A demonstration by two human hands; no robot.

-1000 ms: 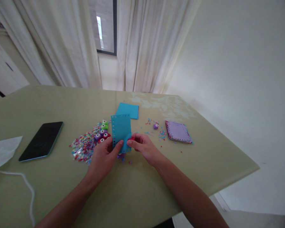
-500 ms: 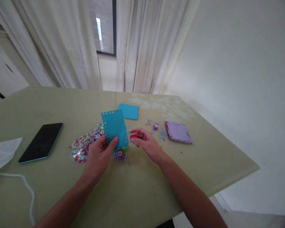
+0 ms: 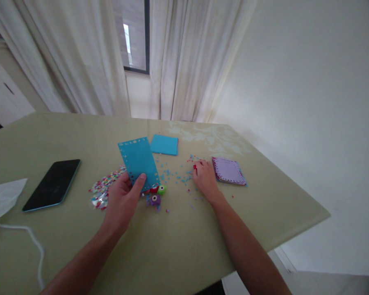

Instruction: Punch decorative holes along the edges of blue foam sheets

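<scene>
My left hand [image 3: 124, 200] pinches a blue paper card [image 3: 139, 159] upright between thumb and fingers; small holes run along its edges. Out to the right, my right hand [image 3: 205, 178] is closed on a small red craft punch [image 3: 194, 167], of which only a bit shows at the fingertips. It is low over the table, beside scattered paper bits. Below the card's lower edge sit a green craft punch [image 3: 161, 189], a purple craft punch [image 3: 155, 200] with an eye-like dot, and another red punch [image 3: 154, 189], partly covered by the card.
Multicoloured confetti [image 3: 103, 188] is heaped left of my left hand. Blue paper bits [image 3: 172, 176] lie between the hands. Behind is a stack of blue cards [image 3: 164, 144]; to the right, a stack topped by a hole-edged lilac card [image 3: 230, 170]. A black tablet [image 3: 53, 184] and white cable [image 3: 33, 237] lie left.
My right hand has moved right, away from the card, with the red punch, and now covers where a purple punch stood. The card has shifted left; more blue bits show on the table.
</scene>
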